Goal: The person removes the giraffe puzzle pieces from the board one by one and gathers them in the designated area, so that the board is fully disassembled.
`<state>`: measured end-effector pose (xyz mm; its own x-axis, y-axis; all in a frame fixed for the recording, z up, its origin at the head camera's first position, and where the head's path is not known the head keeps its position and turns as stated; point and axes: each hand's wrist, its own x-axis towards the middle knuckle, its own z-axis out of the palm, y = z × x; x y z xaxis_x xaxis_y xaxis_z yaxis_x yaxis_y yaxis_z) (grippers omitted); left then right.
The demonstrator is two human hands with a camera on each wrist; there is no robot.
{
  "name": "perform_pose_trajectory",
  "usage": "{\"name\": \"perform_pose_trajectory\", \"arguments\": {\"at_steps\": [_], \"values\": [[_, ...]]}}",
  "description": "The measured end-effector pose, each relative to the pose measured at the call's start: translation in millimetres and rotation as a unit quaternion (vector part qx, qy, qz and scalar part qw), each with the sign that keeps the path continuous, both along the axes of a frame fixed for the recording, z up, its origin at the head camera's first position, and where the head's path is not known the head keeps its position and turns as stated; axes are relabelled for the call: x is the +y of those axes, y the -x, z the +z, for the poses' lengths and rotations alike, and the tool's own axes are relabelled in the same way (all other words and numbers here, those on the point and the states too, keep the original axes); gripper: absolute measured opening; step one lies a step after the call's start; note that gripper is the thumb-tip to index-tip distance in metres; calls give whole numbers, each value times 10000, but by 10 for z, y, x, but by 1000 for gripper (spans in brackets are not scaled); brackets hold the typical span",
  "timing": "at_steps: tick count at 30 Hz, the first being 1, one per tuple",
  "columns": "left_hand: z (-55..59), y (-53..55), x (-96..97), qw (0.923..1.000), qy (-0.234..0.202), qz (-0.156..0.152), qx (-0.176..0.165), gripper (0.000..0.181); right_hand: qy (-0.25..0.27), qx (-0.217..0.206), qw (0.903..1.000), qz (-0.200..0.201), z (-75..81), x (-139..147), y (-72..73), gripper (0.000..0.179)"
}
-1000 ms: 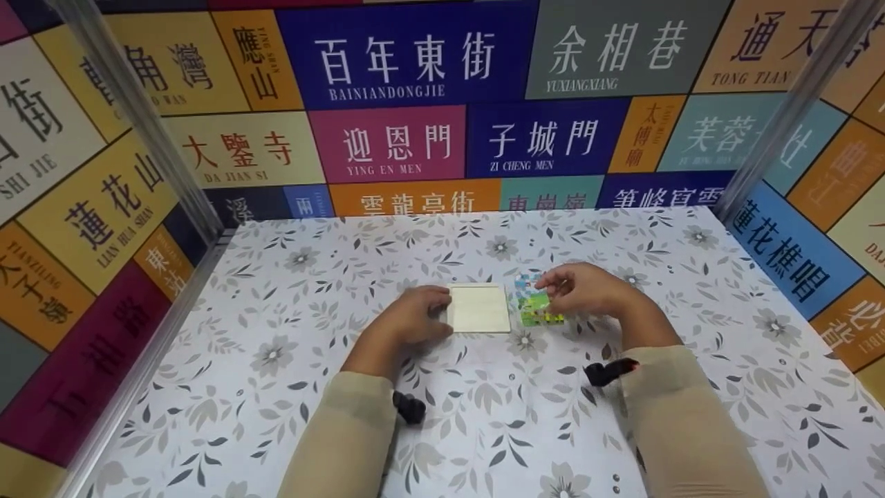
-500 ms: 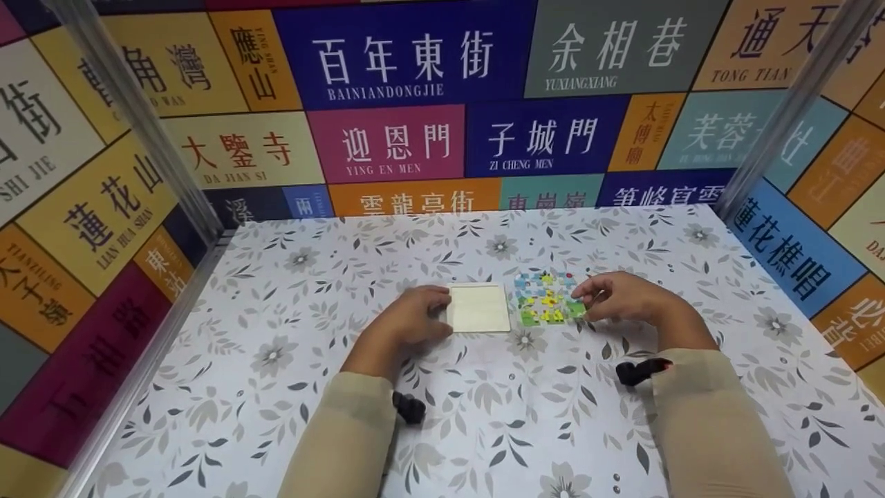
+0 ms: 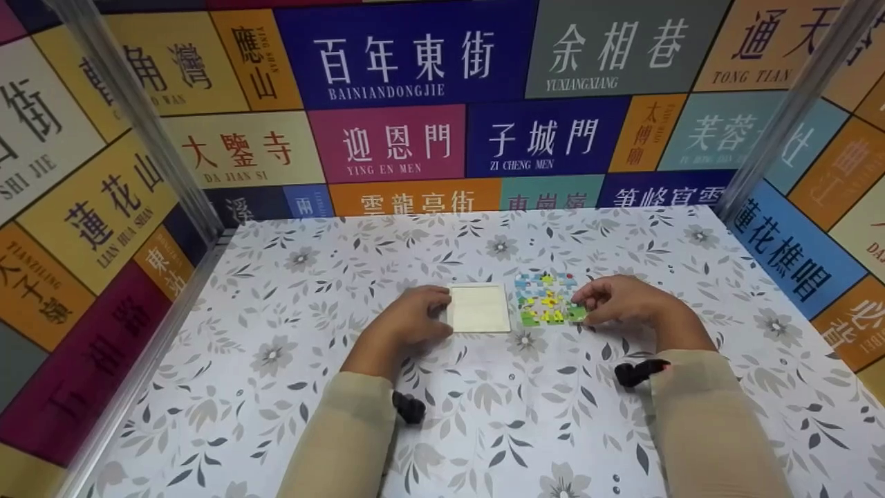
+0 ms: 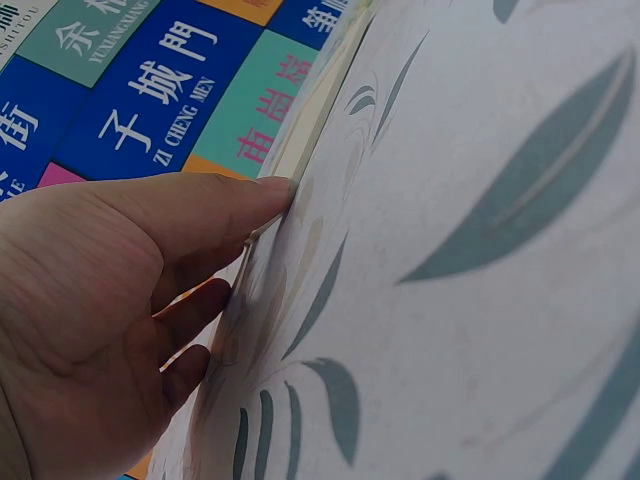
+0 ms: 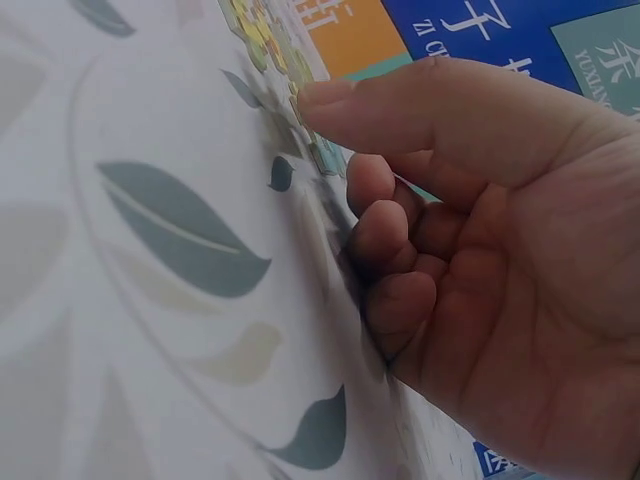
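Note:
A flat cream puzzle tray point(image 3: 478, 308) with a raised rim lies on the table. My left hand point(image 3: 408, 317) grips its left edge, thumb at the near corner and fingers farther back; the left wrist view shows the thumb point(image 4: 235, 205) against the thin edge. Just right of the tray is a square of jigsaw pieces point(image 3: 550, 299), blue at the far side, green at the near side, with yellow shapes and white patches. My right hand point(image 3: 626, 303) holds the square's right edge between thumb and forefinger. In the right wrist view its other fingers point(image 5: 400, 310) are curled.
White cloth with grey leaves and flowers covers the table point(image 3: 332, 277). Behind it stands a wall of coloured sign panels point(image 3: 404, 142), with clear posts point(image 3: 785, 117) at the corners. A dark wrist device point(image 3: 409, 408) sits at each cuff.
My right hand has moved right, from over the jigsaw pieces to their right edge, uncovering them. It has barely moved over the last half second. My left hand and the tray have stayed put.

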<state>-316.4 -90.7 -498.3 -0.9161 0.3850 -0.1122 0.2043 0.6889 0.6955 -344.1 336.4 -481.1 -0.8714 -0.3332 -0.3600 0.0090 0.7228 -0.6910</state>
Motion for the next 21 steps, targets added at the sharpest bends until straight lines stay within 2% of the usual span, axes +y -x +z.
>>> {"name": "perform_pose_trajectory", "arguments": {"at_steps": [13,21], "values": [[11,-9,4,9999,101,38,-28,62,-4,-86,9999,-131,-36,11,17,52],[-1,5,-5,9998,187,-31,82,62,391,-118,9987,-312,-28,8,8,54]]}}
